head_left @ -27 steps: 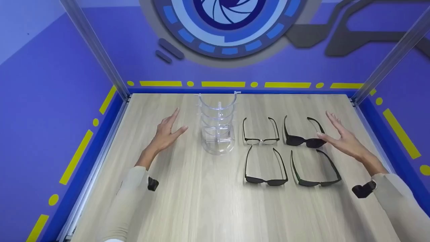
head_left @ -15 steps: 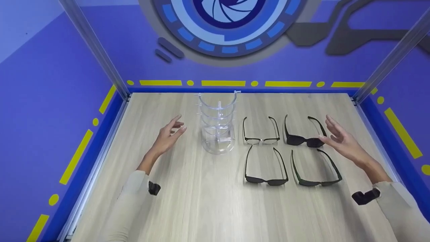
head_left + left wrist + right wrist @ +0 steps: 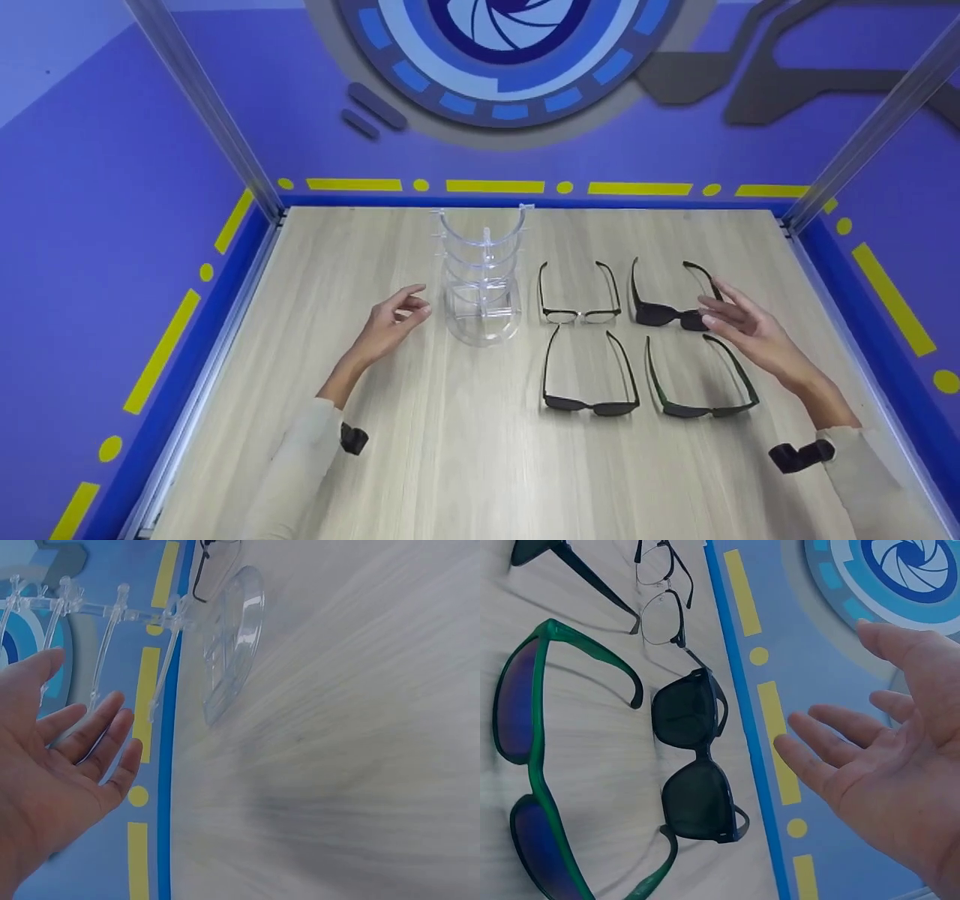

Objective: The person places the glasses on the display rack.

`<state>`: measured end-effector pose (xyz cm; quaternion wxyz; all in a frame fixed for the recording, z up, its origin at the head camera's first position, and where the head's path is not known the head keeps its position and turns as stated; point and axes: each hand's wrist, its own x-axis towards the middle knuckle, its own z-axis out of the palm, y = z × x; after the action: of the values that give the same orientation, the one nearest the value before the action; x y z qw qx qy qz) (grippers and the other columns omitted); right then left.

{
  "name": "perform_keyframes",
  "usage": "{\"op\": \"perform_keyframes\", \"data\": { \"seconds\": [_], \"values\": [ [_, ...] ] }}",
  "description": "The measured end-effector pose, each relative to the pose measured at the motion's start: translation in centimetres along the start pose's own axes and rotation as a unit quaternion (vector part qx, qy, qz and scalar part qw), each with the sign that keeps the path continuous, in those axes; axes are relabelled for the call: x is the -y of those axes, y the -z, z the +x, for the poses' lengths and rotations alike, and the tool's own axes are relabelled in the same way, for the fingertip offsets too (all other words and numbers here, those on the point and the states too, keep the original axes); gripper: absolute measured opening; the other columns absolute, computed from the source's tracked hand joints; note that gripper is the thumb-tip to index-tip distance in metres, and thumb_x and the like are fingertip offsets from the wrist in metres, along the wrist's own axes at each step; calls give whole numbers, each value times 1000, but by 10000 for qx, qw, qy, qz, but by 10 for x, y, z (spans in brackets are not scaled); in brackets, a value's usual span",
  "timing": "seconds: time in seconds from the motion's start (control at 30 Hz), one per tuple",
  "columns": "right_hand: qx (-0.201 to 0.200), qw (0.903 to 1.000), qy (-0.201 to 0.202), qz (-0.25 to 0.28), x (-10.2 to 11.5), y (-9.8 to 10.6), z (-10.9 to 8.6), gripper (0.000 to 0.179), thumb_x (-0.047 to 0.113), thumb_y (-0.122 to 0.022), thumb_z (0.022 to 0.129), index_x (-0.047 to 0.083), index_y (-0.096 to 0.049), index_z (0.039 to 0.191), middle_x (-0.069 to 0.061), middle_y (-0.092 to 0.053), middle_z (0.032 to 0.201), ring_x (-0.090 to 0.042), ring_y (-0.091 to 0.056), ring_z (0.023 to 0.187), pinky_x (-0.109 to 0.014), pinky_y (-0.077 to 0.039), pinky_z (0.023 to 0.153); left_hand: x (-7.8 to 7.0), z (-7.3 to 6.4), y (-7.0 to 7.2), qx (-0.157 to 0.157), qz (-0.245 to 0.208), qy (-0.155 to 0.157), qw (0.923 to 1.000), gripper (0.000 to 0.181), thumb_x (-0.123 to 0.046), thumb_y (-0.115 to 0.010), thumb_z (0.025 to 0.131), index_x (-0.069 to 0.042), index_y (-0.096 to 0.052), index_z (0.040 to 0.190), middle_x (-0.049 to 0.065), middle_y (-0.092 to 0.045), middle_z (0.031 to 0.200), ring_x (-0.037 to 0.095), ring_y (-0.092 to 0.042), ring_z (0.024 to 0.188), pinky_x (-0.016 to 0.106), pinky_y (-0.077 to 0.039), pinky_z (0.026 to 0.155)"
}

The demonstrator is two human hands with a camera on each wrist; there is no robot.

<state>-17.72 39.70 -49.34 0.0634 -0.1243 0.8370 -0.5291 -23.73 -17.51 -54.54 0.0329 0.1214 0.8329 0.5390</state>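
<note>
My left hand [image 3: 390,324] hovers just left of a clear plastic tiered glasses stand [image 3: 484,300], fingers loosely bent and holding nothing. In the left wrist view the stand's clear round base [image 3: 236,645] sits on the table behind the fingers. My right hand [image 3: 754,337], relaxed and bare of any object, overlaps the right side of black sunglasses [image 3: 656,313] in the head view. Nearer to me lie green-framed sunglasses [image 3: 538,757] with dark lenses. Left of these are another dark pair of sunglasses [image 3: 589,406] and clear-lensed eyeglasses [image 3: 579,316], all with temples unfolded.
The wood-grain table [image 3: 465,472] is bounded by blue-purple printed panels [image 3: 360,161] at the back and sides. Metal posts [image 3: 217,112] rise at the rear corners. A small black camera [image 3: 801,456] is worn at each wrist.
The left hand has moved right and nearer to me, towards the stand, its fingers bending. My right hand has come left and nearer, its spread fingers relaxing. Glasses and stand have stayed put.
</note>
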Motion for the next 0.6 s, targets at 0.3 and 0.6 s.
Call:
{"op": "perform_keyframes", "data": {
  "seconds": [0.3, 0.6],
  "values": [
    [326, 9986, -140, 386, -6, -20, -5, 63, 13, -52, 107, 14, -24, 163, 7, -58, 146, -1, -61, 127, -8, -46, 101, 3, -3, -22, 490, -34, 140, 9987, 46, -24, -63, 102, -6, -56, 144, 16, -69, 119, 27, -66, 110, 31, -54, 93],
    [626, 9932, 193, 964, -12, -36, -8, 56, 5, -47, 108, -1, -25, 159, -2, -61, 144, -7, -65, 125, -20, -55, 100, 4, -1, -53, 1092, -384, 99, 9932, 46, -19, -62, 103, -2, -54, 145, 16, -66, 118, 18, -63, 101, 31, -56, 84]
  ]
}}
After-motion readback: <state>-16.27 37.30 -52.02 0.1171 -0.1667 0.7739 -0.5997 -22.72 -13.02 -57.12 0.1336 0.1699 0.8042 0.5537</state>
